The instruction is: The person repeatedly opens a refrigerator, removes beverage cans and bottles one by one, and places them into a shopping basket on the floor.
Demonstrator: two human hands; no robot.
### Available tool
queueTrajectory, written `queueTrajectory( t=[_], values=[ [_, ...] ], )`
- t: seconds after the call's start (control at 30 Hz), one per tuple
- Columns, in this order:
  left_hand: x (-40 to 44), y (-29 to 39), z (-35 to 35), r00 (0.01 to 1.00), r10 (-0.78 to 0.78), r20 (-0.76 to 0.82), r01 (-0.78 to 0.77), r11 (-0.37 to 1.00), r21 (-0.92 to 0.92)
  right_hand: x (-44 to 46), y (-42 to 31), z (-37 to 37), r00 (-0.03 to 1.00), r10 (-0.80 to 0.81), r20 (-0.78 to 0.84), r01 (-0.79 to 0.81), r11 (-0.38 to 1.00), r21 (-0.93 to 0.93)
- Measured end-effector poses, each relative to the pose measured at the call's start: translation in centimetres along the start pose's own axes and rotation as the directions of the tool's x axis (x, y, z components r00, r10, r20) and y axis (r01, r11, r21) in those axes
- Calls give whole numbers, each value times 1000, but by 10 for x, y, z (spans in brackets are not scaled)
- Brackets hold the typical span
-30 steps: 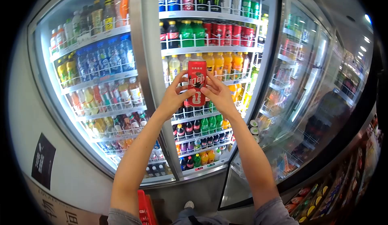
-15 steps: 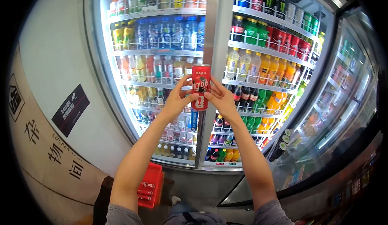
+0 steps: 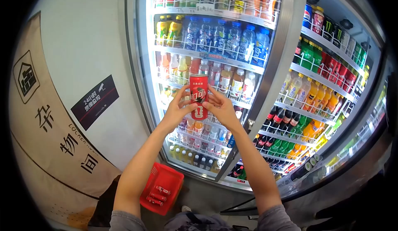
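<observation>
Background runs from a lettered curtain (image 3: 62, 135) at far left to a dark sign (image 3: 95, 102) on the pale wall. Next, low down, I note a red basket (image 3: 172, 177) with several red cans (image 3: 157, 194) lying in it. Left hand (image 3: 176, 112): thumb on the front of the can (image 3: 199, 96), fingers curved round its side, closed to the can's width. Can: upright, held in front of the lit fridge (image 3: 286, 36). I rate it stiff if sealed, with thin walls that may dent under a hard pinch; weight should be modest, though I cannot tell how full it is. Smooth metal may slip if damp; moisture is not discernible. Recommended hold: mid-body, both sides, even pressure, clear of the top rim. Right hand (image 3: 224, 112): mirrored hold, thumb in front, fingers round the opposite side. Far right: bottles (image 3: 317, 94) on shelves.
</observation>
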State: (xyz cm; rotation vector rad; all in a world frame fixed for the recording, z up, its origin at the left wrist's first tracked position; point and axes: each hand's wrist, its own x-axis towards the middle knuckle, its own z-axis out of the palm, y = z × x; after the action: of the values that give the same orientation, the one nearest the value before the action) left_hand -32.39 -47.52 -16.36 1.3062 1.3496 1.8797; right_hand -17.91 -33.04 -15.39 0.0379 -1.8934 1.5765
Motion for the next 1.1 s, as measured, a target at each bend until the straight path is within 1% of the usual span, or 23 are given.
queueTrajectory(
  t=[0.1,0.23,0.3,0.37,0.43,0.5,0.6,0.63,0.7,0.77,0.9,1.03,1.07,1.1],
  values=[
    [-1,-3,-29,998,5,-63,-4,1000,11,23,20,21,999,13,34,-14,1000,19],
    [-14,-14,-69,990,-19,-142,17,1000,-16,45,50,60,995,-1,99,-7,997,80],
    [-24,-20,-89,984,-24,-175,20,999,-27,52,65,79,992,20,124,-30,997,78],
    [-34,-33,-107,975,-16,-222,7,999,-38,58,87,99,987,58,148,-77,989,129],
    [-44,-42,-124,952,-33,-305,20,999,-47,61,102,120,980,78,182,-110,978,174],
    [-58,-49,-141,938,-40,-345,26,999,-44,65,117,138,972,124,201,-154,978,144],
    [-77,-62,-161,910,-76,-409,53,996,-67,66,137,163,951,165,261,-213,962,168],
    [-84,-66,-167,897,-81,-434,56,996,-70,67,145,172,945,172,278,-230,954,192],
    [-101,-73,-178,866,-155,-476,117,987,-110,67,163,188,925,202,322,-268,947,176],
    [-115,-80,-188,852,-175,-494,138,984,-110,64,184,202,915,204,348,-287,935,207],
    [-144,-112,-204,805,-205,-557,134,977,-166,54,217,228,865,243,438,-372,898,236],
    [-175,-143,-210,721,-258,-643,167,966,-200,37,251,247,803,286,522,-465,849,251],
    [-183,-153,-210,693,-280,-664,183,960,-214,32,261,250,785,270,557,-474,842,259],
    [-192,-164,-210,664,-304,-684,200,953,-229,25,271,254,767,287,574,-499,829,253]
  ],
)
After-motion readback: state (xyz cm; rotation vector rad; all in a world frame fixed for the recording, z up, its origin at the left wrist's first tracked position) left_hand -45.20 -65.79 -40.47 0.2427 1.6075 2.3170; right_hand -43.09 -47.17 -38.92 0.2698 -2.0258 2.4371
